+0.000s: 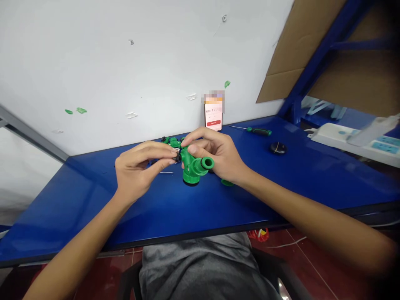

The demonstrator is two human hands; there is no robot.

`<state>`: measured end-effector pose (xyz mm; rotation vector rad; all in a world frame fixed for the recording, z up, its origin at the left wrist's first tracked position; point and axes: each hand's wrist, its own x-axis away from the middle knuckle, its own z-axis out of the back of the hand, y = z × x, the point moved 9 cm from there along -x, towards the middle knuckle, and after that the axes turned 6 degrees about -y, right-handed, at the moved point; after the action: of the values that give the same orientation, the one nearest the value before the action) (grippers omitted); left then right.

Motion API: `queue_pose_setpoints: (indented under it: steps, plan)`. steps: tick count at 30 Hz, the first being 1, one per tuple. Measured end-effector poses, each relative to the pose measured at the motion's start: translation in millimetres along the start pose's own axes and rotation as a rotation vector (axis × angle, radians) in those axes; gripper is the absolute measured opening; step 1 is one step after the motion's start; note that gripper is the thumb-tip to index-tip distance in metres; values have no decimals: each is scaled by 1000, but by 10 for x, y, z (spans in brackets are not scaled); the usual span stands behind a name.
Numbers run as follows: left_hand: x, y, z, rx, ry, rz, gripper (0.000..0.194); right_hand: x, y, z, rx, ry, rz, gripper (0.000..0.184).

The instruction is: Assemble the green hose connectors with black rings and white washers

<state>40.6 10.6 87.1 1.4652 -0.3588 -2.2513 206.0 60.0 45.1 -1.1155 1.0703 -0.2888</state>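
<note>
Green plastic branched fitting with a round, open-ended spout (191, 168), head view: it is held above the glossy blue tabletop (156, 221), near the middle of the scene, its spout turned toward you and its wide, black-rimmed collar pointing down. Your right hand (218, 152) grasps the fitting from its right side, thumb and fingers closed about its upper part. Your left hand (134, 166) pinches a small black part (177, 157) between thumb and fingertips, just beside the fitting; whether the two touch is unclear. Behind your hands, a cluster of green and black plastic pieces (175, 143) lies near the white wall panel (93, 62). Against that panel leans a lit phone (213, 114) reading 00:12. To its right lie a green-and-black-handled screwdriver (258, 131) and a rounded black object with a pale band (278, 148).
</note>
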Motion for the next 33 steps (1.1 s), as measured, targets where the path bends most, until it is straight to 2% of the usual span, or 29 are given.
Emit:
queue_pose_setpoints:
  steps: [8, 13, 20, 25, 29, 33]
  plan:
    - [35, -8, 1, -46, 4, 8, 10, 25, -93, -27, 68, -24, 86, 27]
    - [39, -24, -19, -54, -7, 34, 6, 53, -116, 0, 160, 19, 59, 28]
    - [53, -42, -33, -72, -9, 41, 5, 30, -121, 3, 160, 30, 44, 32]
    - [64, -102, -42, -145, -10, 46, 4, 0, 35, 20, 97, 11, -25, 36]
    - [94, -312, -66, -61, -8, 121, 7, -23, 238, 51, 55, -5, -90, 41]
    - [87, -413, -120, -80, -82, 118, 9, -45, 451, 138, 5, 34, -185, 63]
